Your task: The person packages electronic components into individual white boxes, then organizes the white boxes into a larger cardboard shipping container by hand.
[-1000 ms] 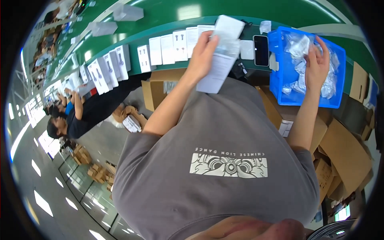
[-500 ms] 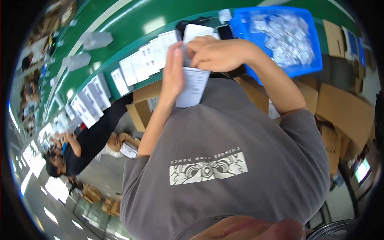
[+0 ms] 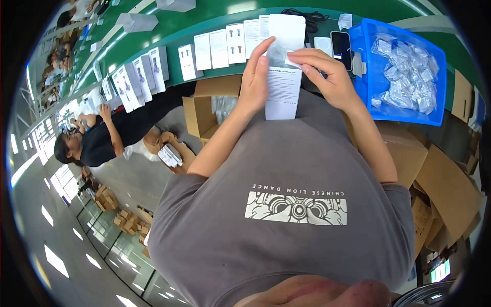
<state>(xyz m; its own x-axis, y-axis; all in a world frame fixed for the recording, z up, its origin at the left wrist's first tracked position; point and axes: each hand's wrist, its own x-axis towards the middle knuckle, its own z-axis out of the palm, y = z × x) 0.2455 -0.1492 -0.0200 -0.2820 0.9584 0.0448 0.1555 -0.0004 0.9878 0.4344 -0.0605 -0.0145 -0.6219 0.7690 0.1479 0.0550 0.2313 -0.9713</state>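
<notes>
head view | left hand (image 3: pixel 254 84) and right hand (image 3: pixel 327 77) both pinched shut on white leaflet (image 3: pixel 283 84) and small clear bag (image 3: pixel 280 51) — held above green table (image 3: pixel 204 25), beside blue bin (image 3: pixel 404 115) | risk — loose pinch could let the bag slip, or crease the leaflet

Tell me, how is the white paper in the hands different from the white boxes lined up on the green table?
The white paper is a thin printed sheet, held up by the left hand and right hand; the white boxes are thick and nobody touches them. The paper is one piece; the boxes form a long row on the green table. Both are white rectangles.
</notes>
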